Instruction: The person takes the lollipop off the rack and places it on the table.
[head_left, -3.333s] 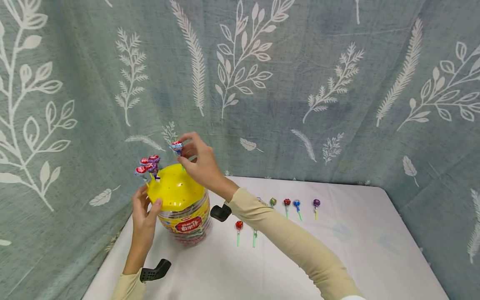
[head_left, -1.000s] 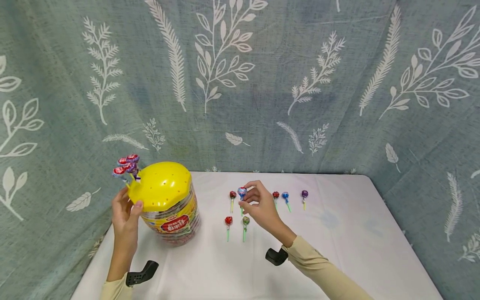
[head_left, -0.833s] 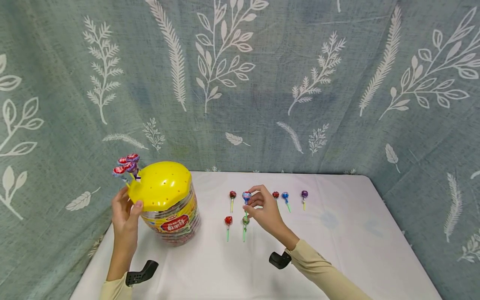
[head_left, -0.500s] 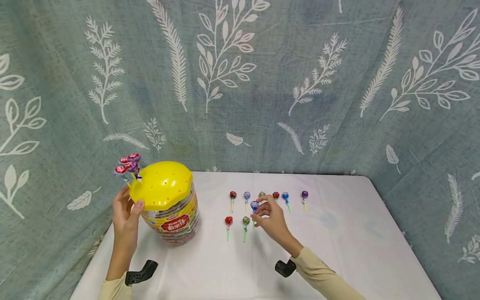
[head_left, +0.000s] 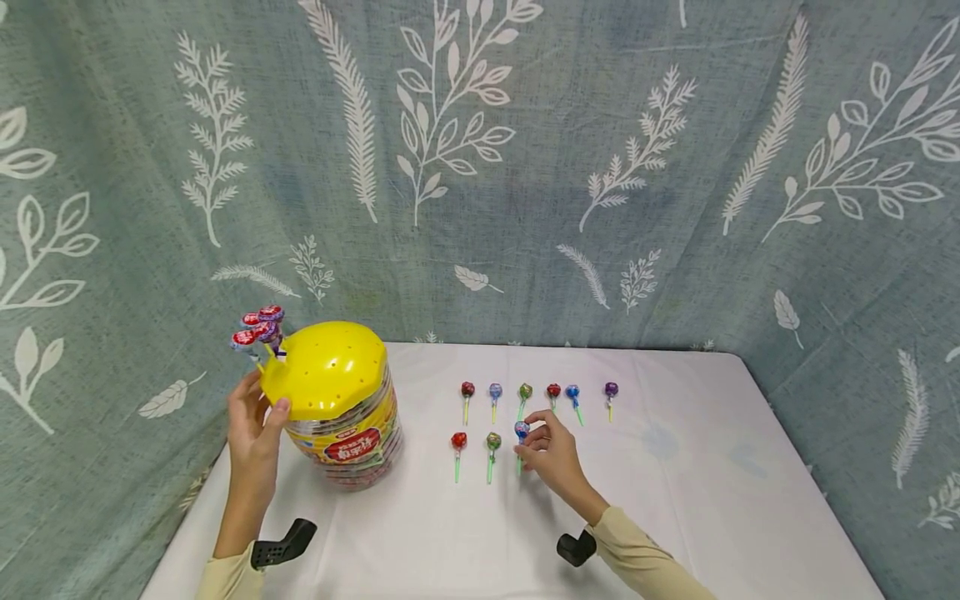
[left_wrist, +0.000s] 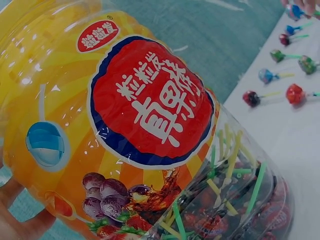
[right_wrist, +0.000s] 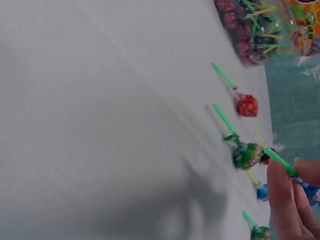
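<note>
Head view: right hand [head_left: 555, 455] pinched a blue lollipop [head_left: 522, 429], shifted rightward from earlier; left hand [head_left: 253, 442] gripped the jar [head_left: 352, 447].

A grey-green, white leaf-patterned curtain [head_left: 555, 175] fills the upper frame; a white-covered table [head_left: 712, 492] spreads over the lower centre.

The large red panel [left_wrist: 152, 102] on the jar [head_left: 324, 427] is displaying 粒粒发 and 真果棒 in white characters; the small red oval [left_wrist: 98, 36] above it is repeating 粒粒发
</note>
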